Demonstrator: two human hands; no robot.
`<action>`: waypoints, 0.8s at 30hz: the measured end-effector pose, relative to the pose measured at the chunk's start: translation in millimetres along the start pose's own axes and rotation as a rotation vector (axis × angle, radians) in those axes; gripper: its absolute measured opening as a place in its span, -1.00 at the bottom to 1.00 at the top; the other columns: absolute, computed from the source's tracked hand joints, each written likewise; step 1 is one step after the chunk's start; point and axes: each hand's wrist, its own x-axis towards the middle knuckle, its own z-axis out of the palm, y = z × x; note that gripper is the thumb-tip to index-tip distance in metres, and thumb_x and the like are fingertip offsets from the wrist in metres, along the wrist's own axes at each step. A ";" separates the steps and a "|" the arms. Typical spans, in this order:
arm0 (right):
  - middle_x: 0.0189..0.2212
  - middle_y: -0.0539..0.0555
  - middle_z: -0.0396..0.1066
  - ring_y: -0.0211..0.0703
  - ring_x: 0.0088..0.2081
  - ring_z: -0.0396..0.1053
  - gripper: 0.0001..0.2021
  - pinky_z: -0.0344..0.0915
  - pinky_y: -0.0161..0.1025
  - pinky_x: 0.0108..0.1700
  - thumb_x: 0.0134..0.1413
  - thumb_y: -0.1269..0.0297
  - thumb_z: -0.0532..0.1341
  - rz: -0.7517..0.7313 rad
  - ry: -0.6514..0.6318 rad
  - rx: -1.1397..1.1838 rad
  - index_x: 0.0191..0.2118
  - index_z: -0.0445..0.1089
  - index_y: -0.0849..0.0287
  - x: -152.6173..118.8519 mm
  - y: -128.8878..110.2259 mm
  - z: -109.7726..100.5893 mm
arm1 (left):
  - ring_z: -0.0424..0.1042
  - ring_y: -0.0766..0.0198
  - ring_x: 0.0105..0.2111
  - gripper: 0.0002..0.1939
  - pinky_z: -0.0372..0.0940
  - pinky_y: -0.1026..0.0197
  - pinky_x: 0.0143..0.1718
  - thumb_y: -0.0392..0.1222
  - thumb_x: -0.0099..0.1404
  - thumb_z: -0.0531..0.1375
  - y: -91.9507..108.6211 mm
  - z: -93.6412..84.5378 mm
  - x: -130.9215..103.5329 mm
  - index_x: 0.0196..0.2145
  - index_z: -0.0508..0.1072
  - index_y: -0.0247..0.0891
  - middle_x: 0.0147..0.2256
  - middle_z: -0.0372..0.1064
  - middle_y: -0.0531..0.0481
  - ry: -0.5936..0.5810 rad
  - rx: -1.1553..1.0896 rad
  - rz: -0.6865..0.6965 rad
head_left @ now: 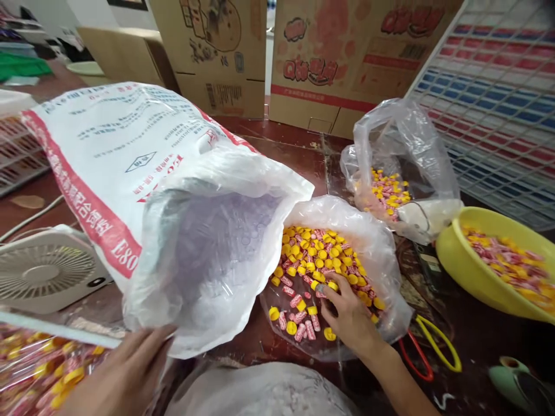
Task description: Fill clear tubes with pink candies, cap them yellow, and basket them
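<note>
Dark red tabletop [299, 150] is stretching beneath the big white sack [108, 133], which is lying with its mouth gaping towards the person, likely keeping its insides reachable. Down at its near edge, the left hand [125, 367] is resting its fingers, probably steadying it; whether they're pinching, I can't tell. Just right of the sack, a clear bag [368, 242] is spreading low around yellow caps and pink pieces [310, 329], seemingly stopping strays. Over them the right hand [353, 318] is curling, thumb and fingers slightly parted, any pinch unclear.
</note>
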 end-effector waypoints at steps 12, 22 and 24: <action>-0.18 0.16 0.52 0.03 -0.15 0.55 -0.81 0.52 -0.03 -0.06 0.34 0.20 0.22 0.109 0.176 0.246 -0.33 0.44 0.09 -3.1 15.3 -25.4 | 0.51 -0.05 -0.14 -0.63 0.40 0.07 -0.26 -0.25 0.45 -0.01 32.8 24.4 90.3 -0.04 0.58 -0.27 -0.11 0.45 -0.27 -0.071 0.444 0.226; -0.32 0.04 0.59 -0.13 -0.30 0.58 -0.74 0.51 -0.27 -0.25 0.14 0.08 0.41 0.354 0.017 1.096 -0.23 0.42 0.13 33.6 -69.6 -21.2 | 0.48 0.22 -0.30 -0.68 0.38 0.29 -0.26 0.01 0.12 0.46 99.7 46.3 29.1 -0.28 0.46 -0.14 -0.36 0.48 0.07 -0.380 -1.133 -0.261; -0.36 0.02 0.60 -0.14 -0.33 0.57 -0.75 0.50 -0.28 -0.27 0.16 0.11 0.40 0.355 0.002 1.100 -0.22 0.41 0.13 37.9 -82.0 -19.1 | 0.46 0.26 -0.30 -0.62 0.36 0.30 -0.26 -0.02 0.10 0.49 107.9 51.3 26.0 -0.20 0.47 -0.14 -0.33 0.47 0.07 -0.477 -1.279 -0.331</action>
